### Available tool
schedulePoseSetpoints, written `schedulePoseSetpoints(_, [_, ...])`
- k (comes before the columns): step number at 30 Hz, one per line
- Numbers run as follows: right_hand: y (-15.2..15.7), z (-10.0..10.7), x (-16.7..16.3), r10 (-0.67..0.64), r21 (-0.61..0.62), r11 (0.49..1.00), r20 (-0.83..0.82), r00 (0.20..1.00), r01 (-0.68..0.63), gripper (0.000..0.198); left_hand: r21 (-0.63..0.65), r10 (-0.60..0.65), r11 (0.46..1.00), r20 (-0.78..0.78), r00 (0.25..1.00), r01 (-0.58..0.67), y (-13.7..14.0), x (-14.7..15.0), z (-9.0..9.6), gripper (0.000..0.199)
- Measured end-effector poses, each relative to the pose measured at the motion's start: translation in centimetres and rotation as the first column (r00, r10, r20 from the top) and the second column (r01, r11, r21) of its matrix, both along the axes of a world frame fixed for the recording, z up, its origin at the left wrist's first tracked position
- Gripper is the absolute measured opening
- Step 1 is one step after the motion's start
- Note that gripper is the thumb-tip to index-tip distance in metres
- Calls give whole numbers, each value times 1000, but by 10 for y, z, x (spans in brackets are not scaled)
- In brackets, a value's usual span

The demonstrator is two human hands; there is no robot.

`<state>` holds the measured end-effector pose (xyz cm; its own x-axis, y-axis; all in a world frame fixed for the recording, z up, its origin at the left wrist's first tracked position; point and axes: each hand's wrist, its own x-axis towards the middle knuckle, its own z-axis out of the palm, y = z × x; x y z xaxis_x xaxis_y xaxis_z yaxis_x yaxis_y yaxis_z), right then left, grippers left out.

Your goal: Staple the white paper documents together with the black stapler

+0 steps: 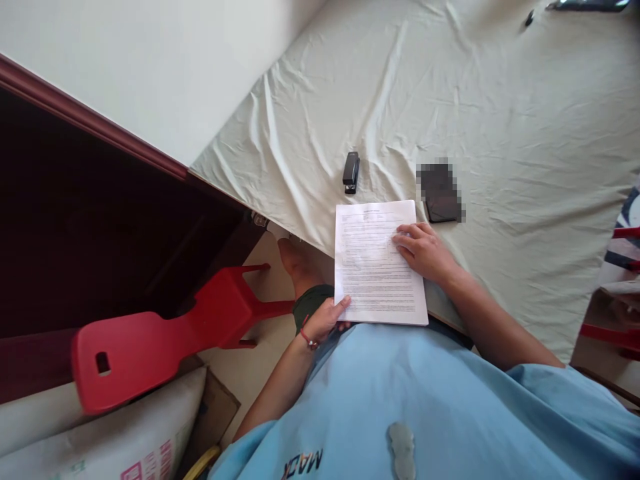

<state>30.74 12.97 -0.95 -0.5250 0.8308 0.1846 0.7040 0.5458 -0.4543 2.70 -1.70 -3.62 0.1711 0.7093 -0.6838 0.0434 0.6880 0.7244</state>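
Observation:
A stack of printed paper sheets (375,267) lies partly on the cloth-covered surface, its near end against my blue shirt. My left hand (326,319) grips the lower left corner, thumb on top and fingers underneath. Resting on the upper right of the top page is my right hand (423,250), its fingers stretched toward the left. Just beyond the far edge of the sheets stands a black stapler (351,172). To the right of it is a dark flat object (441,200), blurred by pixelation.
A pale wrinkled cloth (525,147) covers the broad surface. On the left are a red plastic chair (165,340), dark wooden furniture (90,200) and a white printed sack (125,433). A small black item (529,18) lies at the far right, near a dark shiny object (590,5).

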Motion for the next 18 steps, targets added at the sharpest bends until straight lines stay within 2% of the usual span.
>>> schedulePoseSetpoints(3, [1, 0, -2, 9, -3, 1000, 33, 999, -9, 30, 146, 118, 982, 16, 993, -119, 10, -6, -3, 66])
schedulePoseSetpoints(6, [2, -1, -4, 10, -4, 1000, 36, 999, -10, 30, 264, 265, 928, 32, 964, -264, 30, -7, 2, 58])
schedulePoseSetpoints(8, [2, -1, -5, 8, -2, 1000, 43, 999, -8, 29, 315, 318, 891, 83, 944, -328, 45, -4, 6, 56])
schedulePoseSetpoints(9, [3, 0, -5, 7, 0, 1000, 52, 999, -7, 29, 302, 308, 893, 126, 943, -332, 53, -1, 8, 58])
schedulePoseSetpoints(11, [3, 1, -5, 2, 3, 1000, 76, 997, -3, 28, 195, 264, 936, 168, 950, -294, 66, 4, 9, 66])
schedulePoseSetpoints(14, [1, 3, -5, -11, -3, 1000, 102, 995, 11, 28, 76, 245, 963, 161, 956, -259, 75, 11, 5, 74])
schedulePoseSetpoints(18, [-6, -1, -3, -93, -6, 996, 63, 994, 94, 27, 176, 238, 952, 94, 967, -251, 70, 14, 1, 74])
